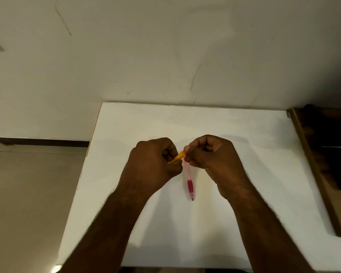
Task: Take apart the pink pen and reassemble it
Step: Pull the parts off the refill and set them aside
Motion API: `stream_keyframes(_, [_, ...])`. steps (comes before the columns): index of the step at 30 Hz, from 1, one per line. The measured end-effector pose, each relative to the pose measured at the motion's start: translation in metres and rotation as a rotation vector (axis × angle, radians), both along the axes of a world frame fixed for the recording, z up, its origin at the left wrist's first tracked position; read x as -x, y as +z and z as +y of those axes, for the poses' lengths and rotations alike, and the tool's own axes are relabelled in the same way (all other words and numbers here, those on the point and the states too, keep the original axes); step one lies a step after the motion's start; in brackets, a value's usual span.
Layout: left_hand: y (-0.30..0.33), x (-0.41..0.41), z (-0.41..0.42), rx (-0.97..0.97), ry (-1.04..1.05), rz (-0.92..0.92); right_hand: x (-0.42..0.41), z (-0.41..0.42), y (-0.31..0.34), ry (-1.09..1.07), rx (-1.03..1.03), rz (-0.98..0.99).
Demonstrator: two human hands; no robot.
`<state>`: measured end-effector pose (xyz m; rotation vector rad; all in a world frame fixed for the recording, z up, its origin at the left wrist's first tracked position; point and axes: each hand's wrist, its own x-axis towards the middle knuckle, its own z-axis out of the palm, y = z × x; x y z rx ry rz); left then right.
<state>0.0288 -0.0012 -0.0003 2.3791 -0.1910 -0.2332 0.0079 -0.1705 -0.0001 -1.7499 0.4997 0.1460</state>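
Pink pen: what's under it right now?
Under the pen only the bare white table shows. Its top end is covered by the right hand, beside the left hand's orange piece.

White table (pixel 244 134) against scuffed cream wall (pixel 146 46), beige floor (pixel 28 194).

Two bare forearms enter from bottom edge. No sleeves, both arms uncovered up to frame edge. Left hand (pixel 154 160), right hand (pixel 215 154): no rings, watch, bracelets or gloves visible (edges slightly motion-blurred).
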Motion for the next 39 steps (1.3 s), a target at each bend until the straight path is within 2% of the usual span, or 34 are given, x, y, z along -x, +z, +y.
stream_keyframes(5, [0.007, -0.002, 0.007, 0.039, -0.031, -0.002, -0.001, 0.004, -0.002, -0.056, -0.039, -0.016])
stream_keyframes(9, [0.013, -0.005, 0.02, 0.078, 0.039, -0.015, 0.001, 0.006, -0.004, -0.102, -0.009, -0.03])
stream_keyframes(16, [0.013, -0.01, 0.026, 0.121, 0.077, -0.036, 0.014, 0.049, -0.025, 0.326, 0.55, -0.053])
stream_keyframes(20, [0.009, -0.011, 0.025, 0.121, 0.051, -0.03, 0.015, 0.057, -0.029, 0.371, 0.752, -0.044])
stream_keyframes(22, [0.009, -0.011, 0.024, 0.119, 0.039, -0.023, 0.015, 0.056, -0.028, 0.373, 0.782, -0.037])
stream_keyframes(24, [0.008, -0.011, 0.024, 0.107, 0.04, -0.019, 0.013, 0.05, -0.025, 0.32, 0.693, -0.01])
stream_keyframes(25, [0.009, -0.011, 0.025, 0.098, 0.043, -0.019, 0.01, 0.045, -0.023, 0.241, 0.578, -0.008])
stream_keyframes(28, [0.01, -0.011, 0.025, 0.076, 0.045, -0.021, 0.002, 0.029, -0.01, -0.041, -0.024, 0.001])
stream_keyframes(30, [0.01, -0.011, 0.025, 0.074, 0.026, -0.025, 0.0, 0.027, -0.003, -0.096, -0.305, 0.03])
stream_keyframes(36, [0.011, -0.012, 0.025, 0.133, -0.036, -0.032, 0.004, 0.034, -0.004, -0.159, -0.47, 0.063])
stream_keyframes(39, [0.011, -0.012, 0.025, 0.271, 0.002, -0.006, 0.005, 0.035, -0.005, -0.185, -0.569, 0.056])
